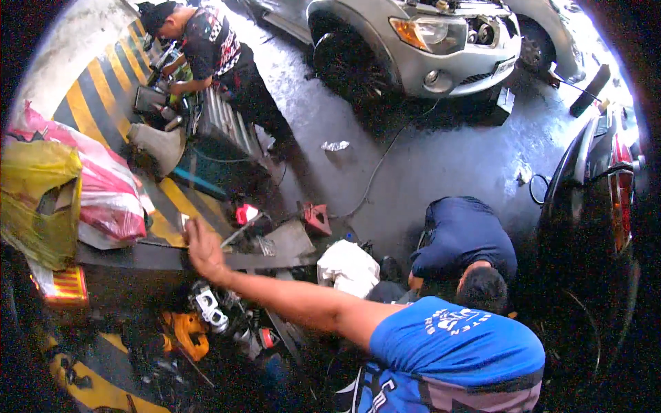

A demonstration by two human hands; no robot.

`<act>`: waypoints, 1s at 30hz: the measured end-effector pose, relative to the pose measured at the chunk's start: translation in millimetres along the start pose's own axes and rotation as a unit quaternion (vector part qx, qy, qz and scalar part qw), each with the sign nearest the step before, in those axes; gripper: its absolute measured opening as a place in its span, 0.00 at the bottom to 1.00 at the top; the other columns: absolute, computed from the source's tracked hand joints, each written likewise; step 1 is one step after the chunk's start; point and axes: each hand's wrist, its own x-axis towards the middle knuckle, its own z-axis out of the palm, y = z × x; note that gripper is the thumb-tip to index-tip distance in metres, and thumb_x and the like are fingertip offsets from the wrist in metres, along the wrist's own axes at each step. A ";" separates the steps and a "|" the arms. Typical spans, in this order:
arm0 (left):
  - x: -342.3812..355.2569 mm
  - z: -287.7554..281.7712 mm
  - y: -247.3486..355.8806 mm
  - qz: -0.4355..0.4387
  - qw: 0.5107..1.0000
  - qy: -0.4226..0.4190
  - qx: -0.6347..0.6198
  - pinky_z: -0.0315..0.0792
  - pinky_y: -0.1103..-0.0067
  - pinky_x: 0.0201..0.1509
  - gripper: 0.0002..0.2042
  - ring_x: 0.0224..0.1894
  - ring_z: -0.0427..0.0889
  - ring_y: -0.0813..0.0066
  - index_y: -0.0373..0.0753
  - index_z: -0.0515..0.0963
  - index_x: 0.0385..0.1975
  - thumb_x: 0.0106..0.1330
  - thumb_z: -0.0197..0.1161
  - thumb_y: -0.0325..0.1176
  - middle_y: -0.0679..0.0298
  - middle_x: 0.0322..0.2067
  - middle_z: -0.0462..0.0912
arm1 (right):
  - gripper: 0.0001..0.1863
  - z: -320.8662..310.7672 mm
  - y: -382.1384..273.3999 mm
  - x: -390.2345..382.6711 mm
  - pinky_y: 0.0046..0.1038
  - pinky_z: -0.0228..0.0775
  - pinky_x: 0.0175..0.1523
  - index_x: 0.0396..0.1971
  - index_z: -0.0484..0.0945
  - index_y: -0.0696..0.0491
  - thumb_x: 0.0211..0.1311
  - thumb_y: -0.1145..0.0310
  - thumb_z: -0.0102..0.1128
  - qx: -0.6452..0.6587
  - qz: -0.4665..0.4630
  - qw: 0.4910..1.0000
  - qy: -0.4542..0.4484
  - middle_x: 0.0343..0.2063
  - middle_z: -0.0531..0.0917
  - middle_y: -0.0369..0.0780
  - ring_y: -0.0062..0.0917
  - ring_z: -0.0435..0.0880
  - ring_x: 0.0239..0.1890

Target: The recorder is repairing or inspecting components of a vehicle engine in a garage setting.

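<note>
My right arm, in a blue printed sleeve, stretches from the lower right toward the left. My right hand (205, 244) has its fingers bent around a small pale piece at their tips, too small to name. Just left of it are a pink-and-white sack (110, 206) and a yellow plastic bag (34, 193). A red triangular stand (315, 219) lies beyond it. Below my arm are silver metal parts (210, 310) and an orange tool or part (189, 337). My left hand is not in view.
A navy-shirted person (461, 234) bends beside a white cloth (348, 265). Another person (217, 62) works at the upper left by striped flooring. A silver car (406, 62) stands at the back, a dark car (578, 206) at right, a cable (379, 165) between.
</note>
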 end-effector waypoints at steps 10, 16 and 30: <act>-104.4 -28.5 72.6 0.082 0.994 -0.016 0.067 0.72 0.66 0.54 0.23 0.49 0.78 0.56 0.32 0.79 0.52 0.74 0.56 0.49 0.47 0.51 0.79 | 0.16 -278.4 139.3 16.0 0.23 0.68 0.49 0.49 0.78 0.56 0.76 0.60 0.50 -0.017 0.085 0.975 -0.203 0.41 0.81 0.34 0.16 0.74 0.43; -166.3 3.4 72.7 -0.048 0.980 -0.191 0.016 0.72 0.74 0.56 0.20 0.45 0.79 0.70 0.34 0.74 0.57 0.77 0.50 0.44 0.57 0.46 0.81 | 0.14 -336.1 116.4 -5.9 0.24 0.68 0.33 0.45 0.74 0.57 0.77 0.60 0.48 0.062 0.153 0.949 -0.267 0.26 0.76 0.35 0.18 0.72 0.26; -321.7 150.9 121.9 -0.183 0.860 -0.388 -0.277 0.78 0.78 0.47 0.14 0.45 0.85 0.72 0.36 0.78 0.56 0.72 0.59 0.28 0.56 0.47 0.85 | 0.17 -304.4 39.5 -62.7 0.25 0.70 0.39 0.45 0.77 0.57 0.78 0.59 0.46 -0.080 0.176 0.835 -0.515 0.29 0.81 0.36 0.19 0.76 0.31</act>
